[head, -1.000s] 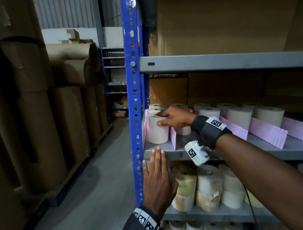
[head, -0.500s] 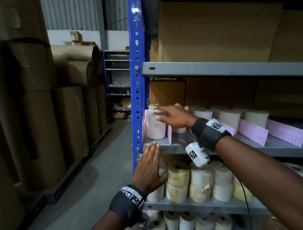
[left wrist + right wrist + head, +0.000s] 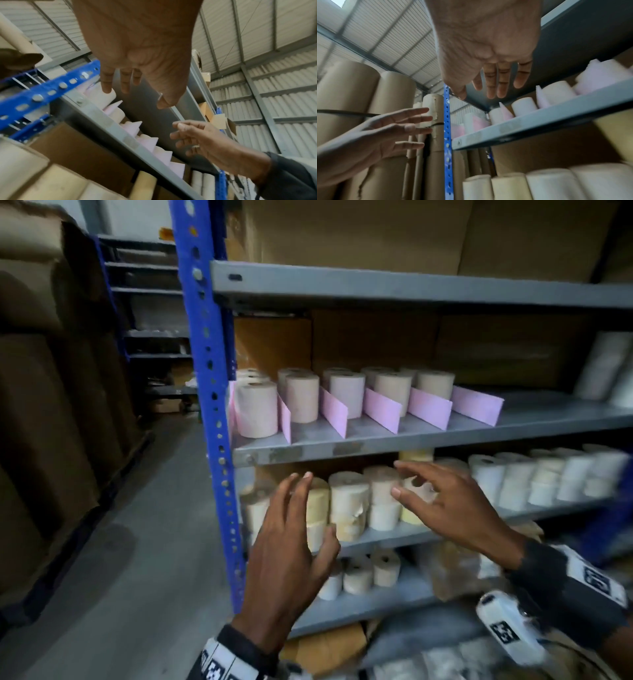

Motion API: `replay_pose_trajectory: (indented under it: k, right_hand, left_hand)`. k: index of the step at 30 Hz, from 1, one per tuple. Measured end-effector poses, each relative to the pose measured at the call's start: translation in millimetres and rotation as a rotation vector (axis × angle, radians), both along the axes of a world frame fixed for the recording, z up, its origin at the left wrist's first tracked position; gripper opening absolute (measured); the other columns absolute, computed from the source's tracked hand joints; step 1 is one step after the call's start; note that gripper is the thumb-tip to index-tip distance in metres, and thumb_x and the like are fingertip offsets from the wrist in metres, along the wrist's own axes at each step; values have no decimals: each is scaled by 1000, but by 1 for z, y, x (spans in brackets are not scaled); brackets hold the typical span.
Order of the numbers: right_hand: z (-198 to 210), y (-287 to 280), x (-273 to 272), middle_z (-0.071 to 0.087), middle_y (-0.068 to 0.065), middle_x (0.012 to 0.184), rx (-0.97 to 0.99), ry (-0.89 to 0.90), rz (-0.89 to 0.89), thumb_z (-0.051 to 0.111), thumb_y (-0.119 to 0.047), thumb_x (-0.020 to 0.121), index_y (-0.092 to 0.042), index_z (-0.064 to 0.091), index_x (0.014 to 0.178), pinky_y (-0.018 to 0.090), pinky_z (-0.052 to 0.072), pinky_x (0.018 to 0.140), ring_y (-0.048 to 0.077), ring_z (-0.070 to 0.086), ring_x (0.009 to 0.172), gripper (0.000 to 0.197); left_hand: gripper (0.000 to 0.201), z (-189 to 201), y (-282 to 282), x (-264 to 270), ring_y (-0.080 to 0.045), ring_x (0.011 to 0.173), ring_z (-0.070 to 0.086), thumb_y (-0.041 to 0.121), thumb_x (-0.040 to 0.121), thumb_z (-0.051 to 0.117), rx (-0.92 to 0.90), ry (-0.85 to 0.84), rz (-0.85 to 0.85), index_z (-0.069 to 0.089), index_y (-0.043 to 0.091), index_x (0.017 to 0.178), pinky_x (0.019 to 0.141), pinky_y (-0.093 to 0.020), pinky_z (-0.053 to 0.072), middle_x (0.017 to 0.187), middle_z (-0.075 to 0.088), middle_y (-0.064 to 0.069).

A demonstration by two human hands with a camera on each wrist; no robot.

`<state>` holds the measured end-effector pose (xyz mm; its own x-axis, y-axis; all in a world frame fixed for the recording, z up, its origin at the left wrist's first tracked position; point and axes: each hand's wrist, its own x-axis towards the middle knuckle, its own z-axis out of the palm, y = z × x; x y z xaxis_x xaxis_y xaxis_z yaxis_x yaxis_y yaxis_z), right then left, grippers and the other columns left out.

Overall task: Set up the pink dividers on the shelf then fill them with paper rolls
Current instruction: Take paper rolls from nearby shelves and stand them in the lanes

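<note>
Several pink dividers [image 3: 382,409] stand in a row on the grey middle shelf [image 3: 376,445], with beige paper rolls [image 3: 257,409] between them toward the back. My left hand [image 3: 291,529] hovers open in front of the shelf below, fingers spread, holding nothing. My right hand [image 3: 442,501] also hangs open and empty before the stacked rolls [image 3: 349,505] on that lower shelf. From the wrist views the pink dividers [image 3: 149,140] and rolls [image 3: 523,106] show above the shelf edge, with both palms bare.
A blue perforated upright [image 3: 209,392] frames the rack's left side. Large brown cardboard rolls [image 3: 41,405] line the aisle on the left. Cartons [image 3: 376,231] fill the top shelf. More small rolls [image 3: 363,573] sit on the lowest shelf. Grey floor [image 3: 137,577] lies open left of the rack.
My right hand let go of the front-left roll on the middle shelf and dropped to the lower shelf. My left hand came off the shelf edge and moved down. The view pulled back.
</note>
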<state>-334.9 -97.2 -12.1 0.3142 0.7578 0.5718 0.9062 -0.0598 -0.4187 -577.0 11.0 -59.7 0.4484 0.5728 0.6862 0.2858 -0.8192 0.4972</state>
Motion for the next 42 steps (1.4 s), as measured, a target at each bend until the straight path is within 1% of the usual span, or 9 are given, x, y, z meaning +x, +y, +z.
replay_pose_trajectory:
  k: [6, 12, 16, 20, 25, 28, 32, 37, 42]
  right_hand:
    - [-21, -73, 57, 71, -19, 100, 1, 26, -148, 60, -62, 84, -36, 65, 122, 32, 56, 75, 1, 65, 91, 46]
    - [-32, -146, 149, 68, -20, 104, -13, 62, -282, 56, -68, 81, -43, 60, 127, 14, 53, 67, -3, 63, 93, 53]
    - [-32, -194, 229, 66, -23, 112, -59, 40, -336, 55, -72, 81, -48, 54, 131, 22, 56, 76, -5, 61, 99, 56]
    - [-24, -239, 300, 64, -21, 118, -83, 61, -395, 55, -72, 79, -46, 53, 133, 30, 57, 82, 0, 63, 97, 59]
    - [-4, -278, 377, 66, -22, 112, -54, 31, -482, 56, -70, 78, -43, 57, 131, 23, 53, 84, 0, 64, 91, 60]
    - [8, -282, 421, 65, -21, 95, 14, 38, -534, 68, -54, 81, -40, 61, 128, 8, 45, 75, -8, 59, 81, 49]
    - [20, -271, 474, 68, -15, 106, 96, 61, -558, 72, -48, 81, -40, 62, 125, 21, 49, 84, -1, 61, 90, 46]
    - [46, -259, 551, 70, -9, 113, 79, 63, -595, 67, -55, 80, -35, 62, 128, 28, 52, 89, 9, 65, 101, 52]
    - [77, -242, 644, 67, -2, 125, 16, 12, -634, 69, -50, 85, -29, 57, 135, 23, 45, 88, 14, 63, 111, 56]
  left_hand:
    - [60, 0, -52, 72, -23, 111, 64, 24, 92, 72, -13, 52, -182, 49, 16, 147, 86, -19, 43, 142, 51, 0]
    - [56, -9, -106, 174, -13, 119, 59, 44, 92, 57, -17, 45, -340, 47, 28, 145, 89, -28, 52, 140, 53, 10]
    - [58, -18, -142, 256, -7, 118, 59, 45, 90, 61, -39, 20, -384, 46, 36, 145, 84, -29, 56, 139, 51, 15]
    - [60, -9, -173, 349, -1, 119, 54, 44, 93, 64, -52, 56, -479, 42, 41, 148, 91, -22, 50, 141, 47, 21]
    - [53, 14, -207, 452, 2, 117, 55, 50, 92, 59, -40, 46, -567, 50, 39, 143, 93, -21, 48, 138, 50, 25]
    - [51, 25, -216, 505, 1, 116, 57, 46, 93, 60, -12, 71, -610, 52, 37, 142, 89, -12, 43, 137, 53, 22]
    - [46, 46, -211, 573, -2, 119, 55, 46, 95, 60, 5, 124, -632, 50, 41, 140, 93, -22, 47, 137, 51, 24]
    - [50, 80, -190, 653, -11, 121, 59, 42, 95, 63, 12, 180, -621, 53, 31, 143, 101, -32, 48, 140, 57, 11]
    - [51, 116, -160, 740, -18, 121, 59, 41, 96, 62, 70, 226, -604, 54, 27, 144, 101, -38, 50, 139, 58, 3]
